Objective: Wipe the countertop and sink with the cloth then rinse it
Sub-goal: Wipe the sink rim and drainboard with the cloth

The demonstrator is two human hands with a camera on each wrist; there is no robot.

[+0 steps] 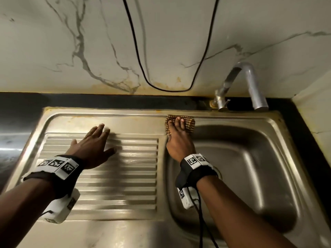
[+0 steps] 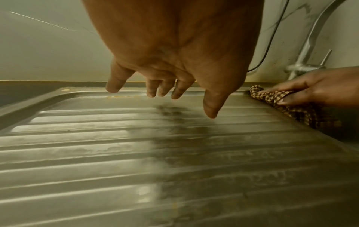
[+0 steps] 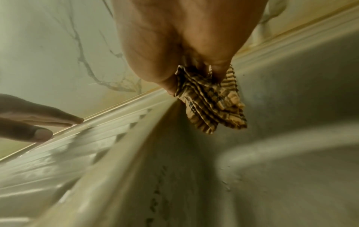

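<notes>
Cloth [image 1: 186, 125], a brown-and-tan checked rag, lies bunched on the steel rim at the back left corner of the sink basin [image 1: 250, 169], just in front of the tap [image 1: 249, 83]. The right hand [image 1: 179, 140] presses down on it with fingers stretched forward over the fabric; the right wrist view shows folds of the cloth gathered under the fingers and thumb and hanging a little over the basin edge, so the hand grips it as well as presses. The left hand [image 1: 95, 147] is spread, fingers apart and fairly straight, over the ribbed drainboard [image 1: 125, 176] to the left of the basin. In the left wrist view its fingertips [image 2: 210, 113] hover just above the ridges, while the right wrist view, which is blurred, suggests the tips reach the steel; whether they touch cannot be told. It holds nothing. A dark table [image 1: 21, 108] strip runs behind and to the left of the steel unit, meeting a veined marble wall [image 1: 53, 42] with yellowish staining along the bottom seam. A black cable [image 1: 172, 90] hangs in a loop down that wall, its lowest point near the table's back edge. Both wrists carry bands with black-and-white markers [image 1: 59, 165].
</notes>
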